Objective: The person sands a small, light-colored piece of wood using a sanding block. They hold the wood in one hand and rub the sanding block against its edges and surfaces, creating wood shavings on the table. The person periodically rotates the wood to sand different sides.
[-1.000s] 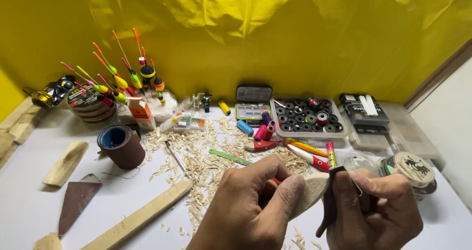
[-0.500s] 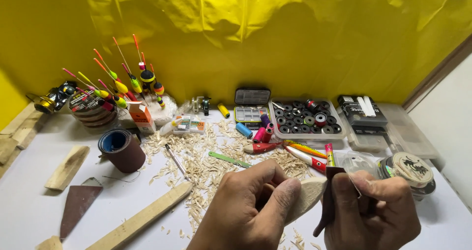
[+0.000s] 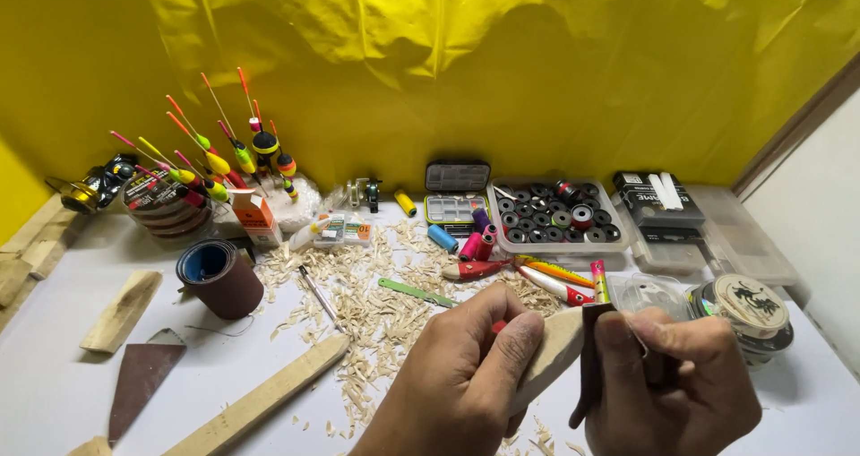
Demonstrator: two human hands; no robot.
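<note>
Near the table's (image 3: 54, 366) front edge: left hand (image 3: 466, 380) clamped on one pale wood piece (image 3: 551, 353), right hand (image 3: 667, 384) pinching one dark sandpaper strip (image 3: 589, 366) against it. One sandpaper roll (image 3: 219, 279), one long stick (image 3: 260, 393) left. Unchanged since earlier, hands barely shifted.

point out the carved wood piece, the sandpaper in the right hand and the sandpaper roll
carved wood piece (image 3: 555, 353), head view, bare pale side between the hands
sandpaper (image 3: 591, 366), head view, dark folded face beside the thumb
sandpaper roll (image 3: 224, 281), head view, brown outer wall
</note>
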